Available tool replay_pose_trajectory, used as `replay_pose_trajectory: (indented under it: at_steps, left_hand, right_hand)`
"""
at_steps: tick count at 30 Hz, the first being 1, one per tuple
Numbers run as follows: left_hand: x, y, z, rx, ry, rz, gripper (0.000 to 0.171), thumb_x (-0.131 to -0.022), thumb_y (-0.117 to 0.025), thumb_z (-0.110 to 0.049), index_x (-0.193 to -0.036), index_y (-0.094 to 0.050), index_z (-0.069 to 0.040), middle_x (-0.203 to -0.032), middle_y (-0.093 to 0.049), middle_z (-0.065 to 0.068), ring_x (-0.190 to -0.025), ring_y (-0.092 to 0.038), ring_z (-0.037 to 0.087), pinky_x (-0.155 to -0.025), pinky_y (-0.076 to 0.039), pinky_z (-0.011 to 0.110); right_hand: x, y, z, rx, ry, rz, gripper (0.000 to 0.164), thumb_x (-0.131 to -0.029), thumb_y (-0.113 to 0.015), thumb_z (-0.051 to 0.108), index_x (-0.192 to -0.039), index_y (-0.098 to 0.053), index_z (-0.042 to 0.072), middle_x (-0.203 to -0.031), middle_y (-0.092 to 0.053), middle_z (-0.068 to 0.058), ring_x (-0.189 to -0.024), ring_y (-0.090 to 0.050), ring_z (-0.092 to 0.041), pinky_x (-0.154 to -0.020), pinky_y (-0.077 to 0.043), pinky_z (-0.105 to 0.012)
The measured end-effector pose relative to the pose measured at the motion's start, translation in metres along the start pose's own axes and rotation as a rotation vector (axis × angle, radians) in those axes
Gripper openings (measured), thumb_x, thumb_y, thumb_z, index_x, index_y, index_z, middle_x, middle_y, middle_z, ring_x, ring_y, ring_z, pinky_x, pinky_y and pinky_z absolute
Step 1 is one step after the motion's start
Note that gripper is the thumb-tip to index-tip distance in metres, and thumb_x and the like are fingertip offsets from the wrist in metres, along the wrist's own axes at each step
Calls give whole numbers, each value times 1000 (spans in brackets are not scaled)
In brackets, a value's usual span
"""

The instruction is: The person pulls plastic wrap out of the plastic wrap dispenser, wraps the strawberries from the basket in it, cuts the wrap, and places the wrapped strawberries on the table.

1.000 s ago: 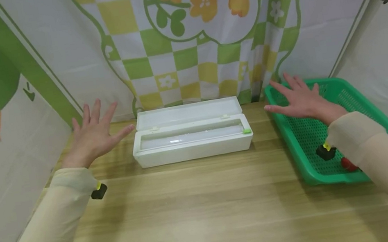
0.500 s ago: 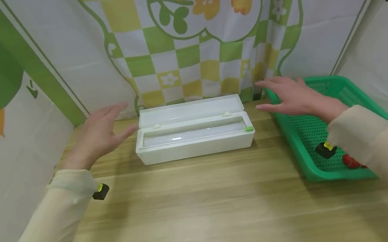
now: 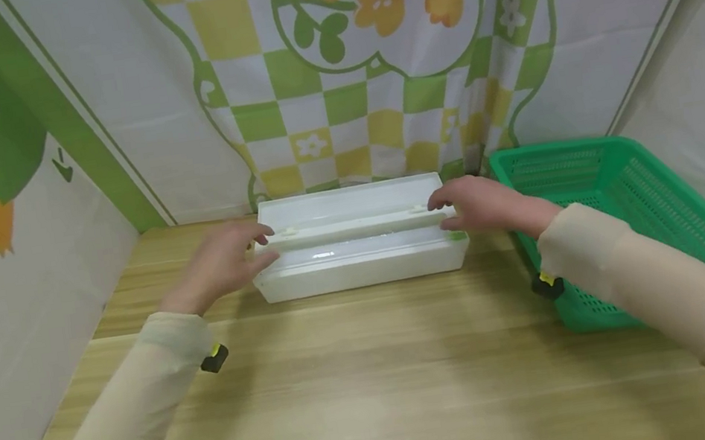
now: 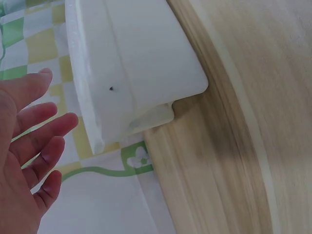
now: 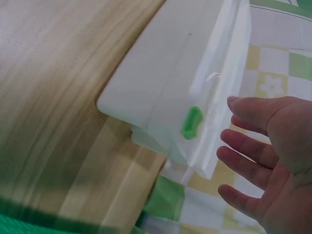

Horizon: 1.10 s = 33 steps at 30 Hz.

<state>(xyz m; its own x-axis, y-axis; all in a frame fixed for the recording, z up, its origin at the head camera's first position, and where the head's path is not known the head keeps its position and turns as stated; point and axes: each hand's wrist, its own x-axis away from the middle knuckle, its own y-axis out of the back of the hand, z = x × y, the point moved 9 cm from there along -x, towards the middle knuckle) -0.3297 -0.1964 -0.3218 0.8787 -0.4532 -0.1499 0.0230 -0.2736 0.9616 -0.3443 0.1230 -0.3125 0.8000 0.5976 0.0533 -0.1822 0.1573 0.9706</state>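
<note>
A long white cling film dispenser (image 3: 360, 273) stands at the back of the table with its lid (image 3: 350, 199) tipped back. Inside lies a roll of clear film (image 3: 363, 245). A green slide cutter (image 5: 192, 123) sits at the right end of its edge. My left hand (image 3: 223, 261) hovers at the dispenser's left end, fingers loosely bent and holding nothing. At the right end, my right hand (image 3: 482, 203) overlaps the corner in the head view. In the right wrist view its relaxed fingers (image 5: 248, 146) are apart from the dispenser wall, palm empty.
To the right is a green plastic basket (image 3: 703, 208), partly covered by the right sleeve (image 3: 658, 275). A checked curtain (image 3: 344, 108) hangs directly behind the dispenser. Wood-grain tabletop (image 3: 362, 384) stretches in front of it, and a black wrist camera (image 3: 214, 358) hangs under the left cuff.
Both hands have moved inward from wide apart to the dispenser's two ends, their spread fingers now loosely bent. The red things in the basket are now hidden behind the right arm.
</note>
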Motion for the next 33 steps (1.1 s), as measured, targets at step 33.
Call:
replay_pose_trajectory:
  at_steps: [33]
  left_hand:
    - [-16,-27,-5,-22,14,41,20,-91,-70,-18,-106,-77,-9,-106,-76,8,-105,-67,34,-97,-50,50]
  right_hand:
    - [-27,-26,5,181,-12,-37,15,-88,-67,11,-102,-71,9,-105,-76,-9,-97,-71,-30,-80,-59,-47]
